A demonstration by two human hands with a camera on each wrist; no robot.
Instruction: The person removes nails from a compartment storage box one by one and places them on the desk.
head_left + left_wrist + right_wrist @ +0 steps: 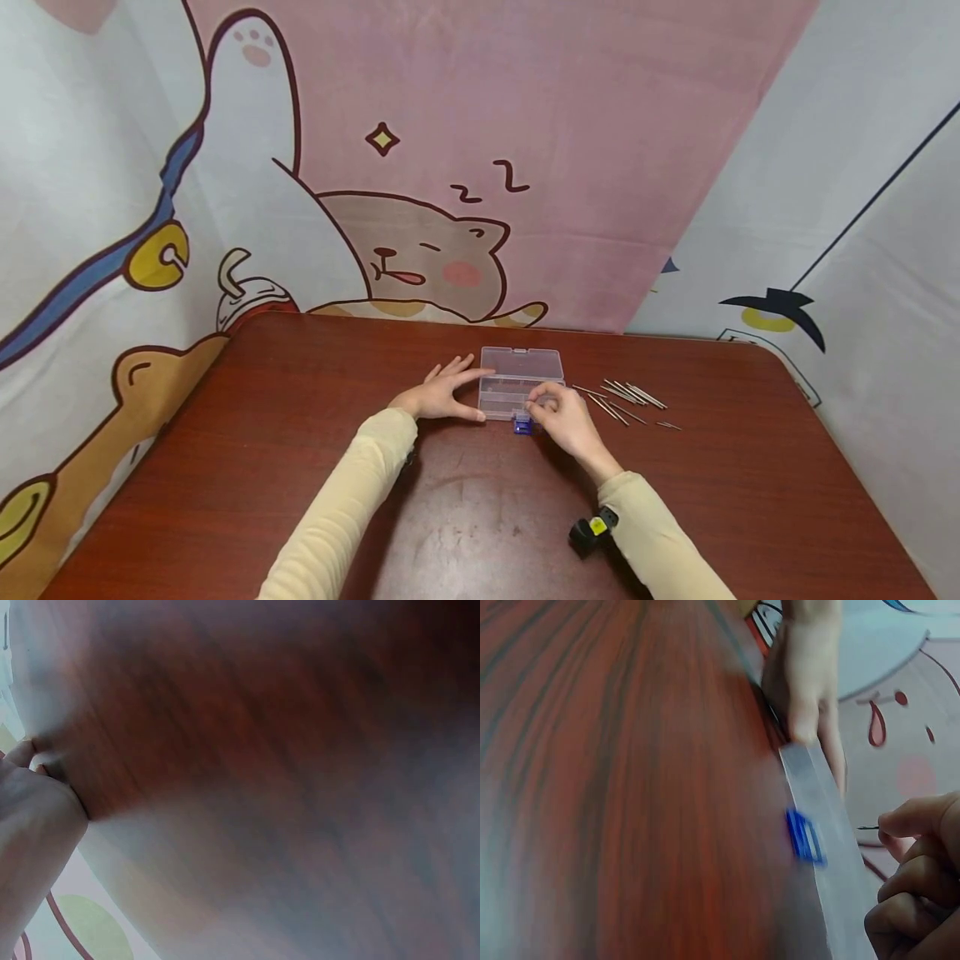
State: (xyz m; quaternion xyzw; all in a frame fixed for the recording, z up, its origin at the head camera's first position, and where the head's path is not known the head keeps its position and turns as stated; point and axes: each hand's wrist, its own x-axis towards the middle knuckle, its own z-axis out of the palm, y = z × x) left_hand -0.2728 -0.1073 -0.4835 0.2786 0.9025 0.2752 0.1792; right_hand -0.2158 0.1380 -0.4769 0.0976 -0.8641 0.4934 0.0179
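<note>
A clear plastic compartment box (pixel 497 407) lies on the table with its lid (pixel 521 362) folded back. Its blue latch (pixel 522 426) hangs at the front edge. My left hand (pixel 442 398) rests at the box's left end, thumb by the front corner and fingers spread toward the hinge. Over the right part of the box, my right hand (pixel 567 422) pinches a thin metal pin (pixel 868 828) between thumb and forefinger, the other fingers curled. The pin's tip points toward the left hand in the right wrist view.
Several thin metal rods (pixel 647 396) lie scattered right of the box, beside the right hand. Farther right are a few smaller pins (pixel 668 426). The brown wooden table (pixel 465 525) ends at a cartoon-printed cloth (pixel 585 167) behind it.
</note>
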